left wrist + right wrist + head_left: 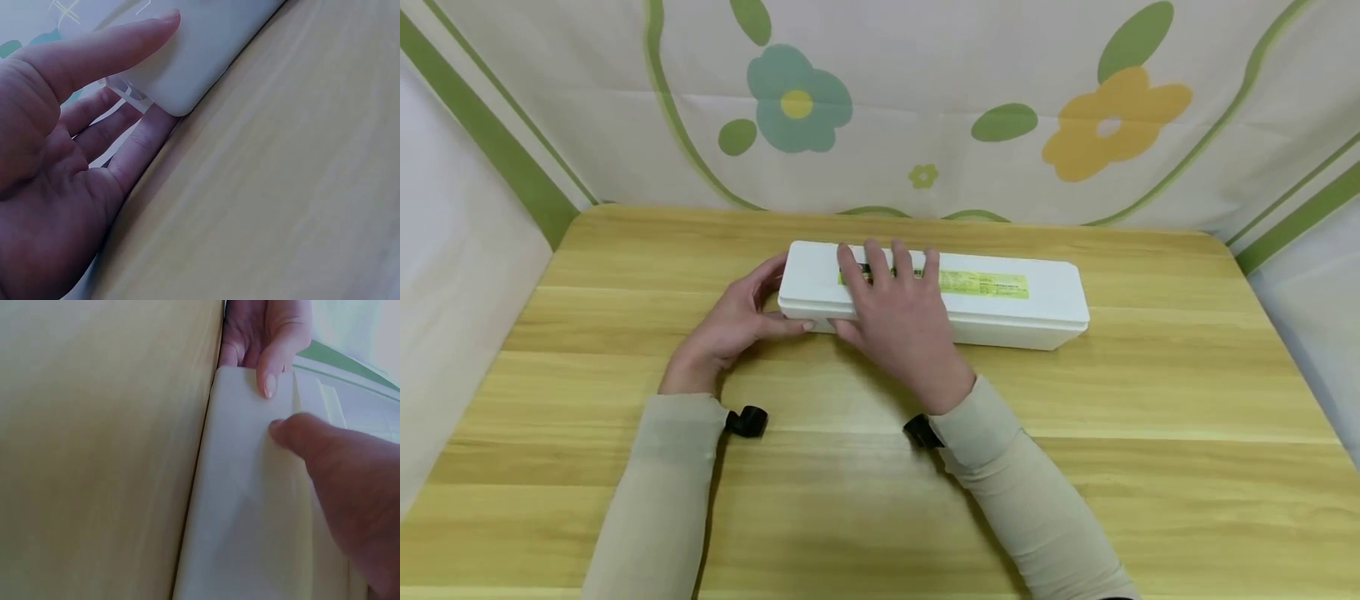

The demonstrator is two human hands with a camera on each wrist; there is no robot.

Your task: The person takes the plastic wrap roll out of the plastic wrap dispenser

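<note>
a long white box (1052, 296) lies on the bench (1150, 400), toward the far edge and about midway between left and right, its long side running left to right. a seam runs along its near side, just below the top. a yellow-green label (985, 284) with small print is stuck lengthwise on the top; the fingers partly cover its left part.

the left hand (733, 321) holds the left end of the box, thumb along the near side and the other fingers round the end; the left wrist view shows the lowest of them against the bottom corner, close to the bench. the right hand (902, 321) grips the box from above, left of its middle, fingers spread across the top to the far edge and thumb pressed on the near side. the two thumbs are near each other, but apart.

both arms wear pale sleeves (658, 492), and a black piece (748, 422) sticks out by each cuff. beyond the bench hangs a white cloth (925, 50) printed with a teal flower (775, 125) at left and an orange flower (1078, 133) at right.
</note>
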